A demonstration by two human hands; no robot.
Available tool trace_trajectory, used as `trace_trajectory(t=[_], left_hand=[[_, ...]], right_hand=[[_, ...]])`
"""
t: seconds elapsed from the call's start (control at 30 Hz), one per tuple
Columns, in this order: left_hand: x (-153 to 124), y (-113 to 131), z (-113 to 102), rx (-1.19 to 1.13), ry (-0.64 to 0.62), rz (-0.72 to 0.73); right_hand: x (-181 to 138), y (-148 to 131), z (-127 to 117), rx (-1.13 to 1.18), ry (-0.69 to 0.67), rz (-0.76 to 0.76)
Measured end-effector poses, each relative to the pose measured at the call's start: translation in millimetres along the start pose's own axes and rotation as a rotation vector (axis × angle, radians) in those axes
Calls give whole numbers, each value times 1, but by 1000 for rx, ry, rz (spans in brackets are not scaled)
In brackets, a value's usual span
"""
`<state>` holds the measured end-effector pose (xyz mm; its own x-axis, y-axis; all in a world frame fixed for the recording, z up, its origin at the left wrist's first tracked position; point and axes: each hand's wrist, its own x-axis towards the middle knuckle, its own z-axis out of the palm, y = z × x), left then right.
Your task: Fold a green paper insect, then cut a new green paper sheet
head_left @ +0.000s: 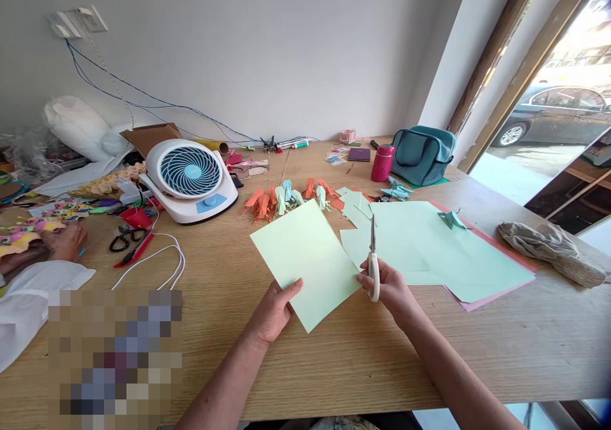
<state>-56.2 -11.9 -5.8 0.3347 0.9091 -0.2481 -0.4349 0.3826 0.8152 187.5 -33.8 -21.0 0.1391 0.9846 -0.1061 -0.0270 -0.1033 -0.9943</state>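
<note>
My left hand (275, 308) grips a pale green sheet of paper (305, 258) by its lower left edge, thumb on top and fingers beneath. The sheet is tilted above the wooden table. In my right hand (387, 288) is a pair of white-handled scissors (373, 271), blades pointing up and away from me, apparently closed. The fingertips of that hand are right at the sheet's right corner; whether they pinch it I cannot tell. Larger pale green sheets (429, 233) lie to the right, over pink and orange paper. Folded orange and green paper figures (281, 198) stand behind the held sheet.
A white fan (191, 175) stands at the back left. Black-handled scissors (126, 239), a red cutter (134, 250) and a white cable lie near it. Another person's hand (67, 242) is at far left. A pink flask (382, 163), teal bag (424, 155) and crumpled cloth (548, 252) are right.
</note>
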Motion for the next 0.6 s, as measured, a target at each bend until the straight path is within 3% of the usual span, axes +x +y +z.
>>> trace_trajectory(t=[0.1, 0.27, 0.4, 0.6], left_hand=[[-3, -2, 1, 49, -59, -30], [-4, -1, 2, 37, -167, 31], [1, -2, -2, 56, -19, 135], [4, 2, -1, 22, 156, 91]], right_hand=[[-1, 0, 0, 23, 29, 6], [-3, 0, 1, 61, -36, 7], [-5, -2, 2, 29, -84, 25], [-5, -2, 3, -57, -167, 14]])
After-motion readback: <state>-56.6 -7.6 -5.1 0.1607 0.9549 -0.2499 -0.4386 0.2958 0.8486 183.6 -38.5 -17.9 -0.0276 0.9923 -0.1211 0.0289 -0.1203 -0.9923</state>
